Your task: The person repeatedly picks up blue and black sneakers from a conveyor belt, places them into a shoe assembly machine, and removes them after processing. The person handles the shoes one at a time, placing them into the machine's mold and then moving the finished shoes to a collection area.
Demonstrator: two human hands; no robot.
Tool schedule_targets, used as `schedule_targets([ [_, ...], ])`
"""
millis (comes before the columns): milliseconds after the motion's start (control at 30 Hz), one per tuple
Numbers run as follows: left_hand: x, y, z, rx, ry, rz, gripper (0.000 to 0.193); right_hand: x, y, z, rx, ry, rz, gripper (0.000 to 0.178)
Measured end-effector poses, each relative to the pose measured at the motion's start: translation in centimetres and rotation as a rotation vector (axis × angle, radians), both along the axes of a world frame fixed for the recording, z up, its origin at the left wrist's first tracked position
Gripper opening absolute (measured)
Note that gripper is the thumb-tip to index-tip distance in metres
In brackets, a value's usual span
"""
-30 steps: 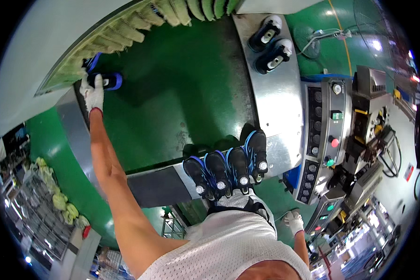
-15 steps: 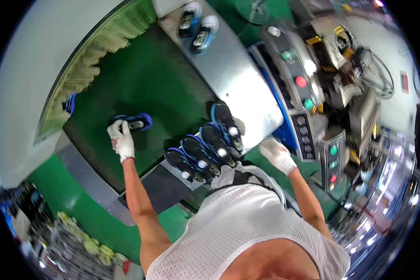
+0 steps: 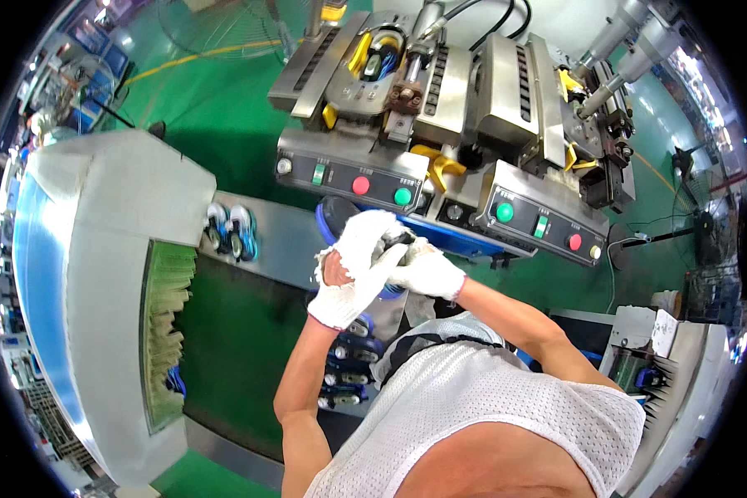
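Both my hands wear white knitted gloves and meet on a black shoe (image 3: 334, 217) with a blue-purple sole edge, held up in front of the machine panels. My left hand (image 3: 358, 264), its glove torn and showing skin near the wrist, is closed on the near part of the shoe. From the other side my right hand (image 3: 429, 270) closes on the same part, fingers bent beside the left ones. The gloves hide much of the shoe's middle and near end. Below the hands, several black shoes (image 3: 353, 350) with blue-purple soles lie in a row by the belt's edge.
A green conveyor belt (image 3: 232, 340) runs from a bristle curtain (image 3: 164, 332) on the left. Another shoe pair (image 3: 241, 234) stands on the metal ledge (image 3: 286, 249). Ahead is a pressing machine (image 3: 369, 79) with a shoe inside, above a button panel (image 3: 340, 170). A second panel (image 3: 539, 217) sits right.
My left hand has left the shoe on the belt, and both hands have come together on a raised shoe. The view has turned right toward the machines.
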State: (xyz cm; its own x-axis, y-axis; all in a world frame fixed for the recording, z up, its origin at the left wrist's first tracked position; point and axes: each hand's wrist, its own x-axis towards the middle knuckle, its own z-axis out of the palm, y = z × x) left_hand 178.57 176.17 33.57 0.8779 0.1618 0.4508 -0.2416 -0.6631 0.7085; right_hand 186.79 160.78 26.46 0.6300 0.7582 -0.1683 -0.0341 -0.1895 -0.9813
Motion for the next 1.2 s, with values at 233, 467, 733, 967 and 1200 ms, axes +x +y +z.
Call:
schedule_targets([
  [233, 17.7, 3.4, 2.8, -0.006, -0.071, 0.274, 0.043, 7.0, -12.4, 5.6, 0.305, 0.668, -0.334, 0.066],
  [467, 38.5, 11.6, -5.4, 0.189, 0.275, 0.323, 0.064, 12.1, -16.4, 6.0, 0.581, 0.726, -0.405, 0.087],
  [733, 49.0, 12.7, -11.3, 0.303, 0.405, 0.511, 0.069, 14.4, -15.2, 7.9, 0.648, 0.739, -0.497, 0.092],
  [967, 49.5, 16.0, -5.5, 0.175, 0.557, 0.448, 0.067, 14.2, -12.8, 7.4, 0.504, 0.683, -0.652, 0.075],
  [1200, 33.4, 16.1, 1.3, -0.069, -0.006, 0.467, 0.048, 17.3, -5.7, 8.2, 0.319, 0.647, -0.685, 0.051],
])
